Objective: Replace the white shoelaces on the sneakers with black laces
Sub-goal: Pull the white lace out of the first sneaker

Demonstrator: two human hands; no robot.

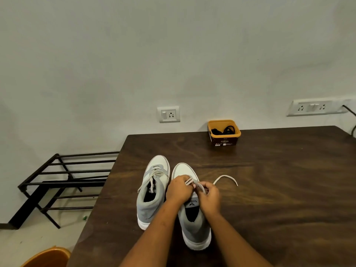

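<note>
Two white and grey sneakers stand side by side on the dark wooden table [279, 189], toes pointing away from me. The left sneaker [152, 191] has its white lace threaded and untied. On the right sneaker [194, 224], both hands work at the lace area. My left hand [179, 187] pinches the white lace [225, 178] over the eyelets. My right hand [210, 197] grips the same lace beside it, and a loose end curves out onto the table to the right. The black laces [223, 130] lie in a yellow tub [224, 139] at the table's far edge.
A black metal shoe rack [63, 182] stands on the floor left of the table. An orange chair back [48, 257] shows at the bottom left. Wall sockets [168, 114] sit behind the table, and a black cable [352, 120] hangs at the far right.
</note>
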